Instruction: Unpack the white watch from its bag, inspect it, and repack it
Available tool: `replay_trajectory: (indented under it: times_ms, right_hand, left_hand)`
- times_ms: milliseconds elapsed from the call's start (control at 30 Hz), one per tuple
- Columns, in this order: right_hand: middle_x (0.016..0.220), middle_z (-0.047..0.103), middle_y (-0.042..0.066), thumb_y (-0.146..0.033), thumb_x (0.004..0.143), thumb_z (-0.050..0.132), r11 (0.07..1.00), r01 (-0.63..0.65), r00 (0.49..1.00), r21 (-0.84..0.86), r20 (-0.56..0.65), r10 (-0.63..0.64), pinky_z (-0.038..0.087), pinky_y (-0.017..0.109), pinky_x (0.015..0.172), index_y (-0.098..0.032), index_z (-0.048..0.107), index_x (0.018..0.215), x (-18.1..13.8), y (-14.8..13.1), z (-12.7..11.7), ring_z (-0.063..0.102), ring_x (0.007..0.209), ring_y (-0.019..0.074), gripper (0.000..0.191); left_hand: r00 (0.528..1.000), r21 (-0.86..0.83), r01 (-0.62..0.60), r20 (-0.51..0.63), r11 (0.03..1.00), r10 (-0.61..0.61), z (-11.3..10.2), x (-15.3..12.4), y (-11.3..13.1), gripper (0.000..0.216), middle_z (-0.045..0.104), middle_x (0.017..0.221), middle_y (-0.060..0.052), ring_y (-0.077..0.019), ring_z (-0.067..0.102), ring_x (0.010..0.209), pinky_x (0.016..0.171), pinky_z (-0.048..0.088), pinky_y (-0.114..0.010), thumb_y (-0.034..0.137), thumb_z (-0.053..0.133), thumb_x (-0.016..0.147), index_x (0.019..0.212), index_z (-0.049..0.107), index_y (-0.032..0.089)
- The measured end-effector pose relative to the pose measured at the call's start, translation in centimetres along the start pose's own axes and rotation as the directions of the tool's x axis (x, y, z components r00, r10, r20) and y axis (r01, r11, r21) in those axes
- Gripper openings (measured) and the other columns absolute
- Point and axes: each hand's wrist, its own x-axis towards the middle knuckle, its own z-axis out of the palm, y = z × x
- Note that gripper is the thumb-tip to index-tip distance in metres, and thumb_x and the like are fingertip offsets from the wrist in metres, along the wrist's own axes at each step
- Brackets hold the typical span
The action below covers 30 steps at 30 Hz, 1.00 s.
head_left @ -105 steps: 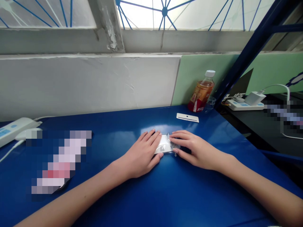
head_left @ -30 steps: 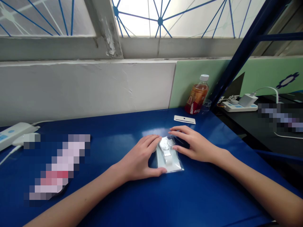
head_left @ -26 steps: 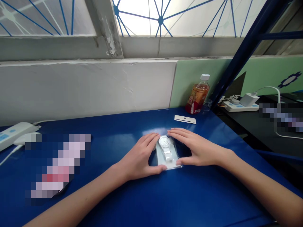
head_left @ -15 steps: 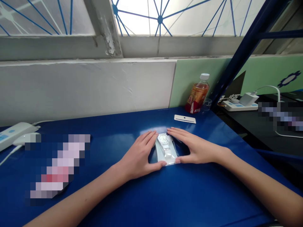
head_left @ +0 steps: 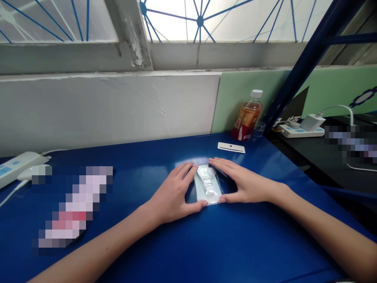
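Observation:
A white wristwatch (head_left: 204, 173) lies flat on the blue table in a clear plastic bag (head_left: 212, 192), its dial toward the far end. My left hand (head_left: 175, 193) rests at the left side of the bag, thumb at the near edge and fingers stretched toward the far left corner. On the other side my right hand (head_left: 244, 181) mirrors it, with the thumb at the near right corner and the fingers reaching to the far edge. Both hands are open, thumbs spread from the fingers, and the fingertips appear to touch the bag's edges.
Beyond the hands lies a small white card (head_left: 231, 147). A drink bottle (head_left: 246, 118) stands at the back right. At left are a power strip (head_left: 17, 167) with a cable and a blurred-out flat object (head_left: 78, 204). A blue metal post (head_left: 297, 74) rises at right.
The view has shifted very slightly. Both hands and the bagged watch keep the same positions relative to each other.

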Motion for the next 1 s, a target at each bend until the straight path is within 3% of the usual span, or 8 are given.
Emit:
replay_trajectory:
  times_ms: [133,300,500,633,833,1000]
  right_hand:
    - [0.160,0.029,0.017,-0.060,0.079,0.070,1.000,0.013,1.000,-0.009,0.002,-0.013,0.031,0.055,0.116,-0.019,0.023,0.157,-0.1,0.1,0.1,0.026,0.147,0.0368,0.100]
    - [0.160,0.030,0.018,-0.063,0.078,0.069,1.000,-0.028,0.999,-0.001,0.036,0.028,0.030,0.054,0.117,-0.015,0.026,0.156,0.1,0.1,0.0,0.026,0.148,0.0350,0.101]
    - [0.159,0.032,0.018,-0.062,0.076,0.071,1.000,-0.020,1.000,0.018,0.007,0.019,0.031,0.056,0.116,-0.018,0.028,0.155,0.1,0.0,0.1,0.028,0.146,0.0375,0.100]
    - [0.161,0.026,0.019,-0.063,0.076,0.070,1.000,-0.030,1.000,0.007,0.004,0.030,0.031,0.056,0.116,-0.018,0.023,0.157,0.1,-0.1,0.0,0.026,0.147,0.0376,0.104]
    - [0.159,0.032,0.016,-0.062,0.077,0.070,0.999,0.004,1.000,-0.045,-0.003,-0.004,0.031,0.054,0.117,-0.017,0.028,0.155,0.1,0.0,-0.6,0.023,0.148,0.0357,0.099]
    - [0.157,0.037,0.015,-0.057,0.081,0.069,0.998,0.023,0.997,-0.062,-0.076,-0.028,0.032,0.055,0.116,-0.020,0.031,0.155,0.0,0.4,-1.1,0.029,0.146,0.0351,0.090]
  left_hand:
    - [1.000,-0.012,0.002,-0.004,1.000,-0.002,0.0,0.1,0.0,0.089,0.036,0.155,-0.019,-0.0392,0.032,0.143,0.113,0.034,-0.056,0.060,0.065,0.081,0.151,0.031,0.016]
    - [1.000,0.006,0.016,0.017,1.000,-0.016,0.0,0.1,0.0,0.093,0.038,0.153,-0.023,-0.0389,0.033,0.143,0.114,0.033,-0.054,0.061,0.065,0.081,0.150,0.031,0.008]
    - [1.000,-0.002,0.000,-0.003,1.000,0.000,-0.1,0.1,0.1,0.087,0.042,0.151,-0.021,-0.0387,0.036,0.141,0.113,0.035,-0.054,0.058,0.065,0.081,0.149,0.035,0.013]
    - [1.000,-0.004,-0.002,-0.009,1.000,0.002,-0.1,0.2,0.1,0.086,0.043,0.150,-0.021,-0.0395,0.037,0.140,0.112,0.036,-0.056,0.058,0.065,0.082,0.149,0.035,0.013]
    - [1.000,0.014,0.020,0.017,1.000,-0.020,-0.2,0.1,0.2,0.088,0.038,0.153,-0.021,-0.0388,0.034,0.142,0.113,0.035,-0.055,0.060,0.063,0.083,0.150,0.033,0.012]
    - [0.999,0.007,0.039,0.014,0.999,-0.039,-0.1,-0.1,0.1,0.090,0.030,0.158,-0.020,-0.0390,0.031,0.144,0.114,0.035,-0.053,0.061,0.063,0.083,0.152,0.030,0.013]
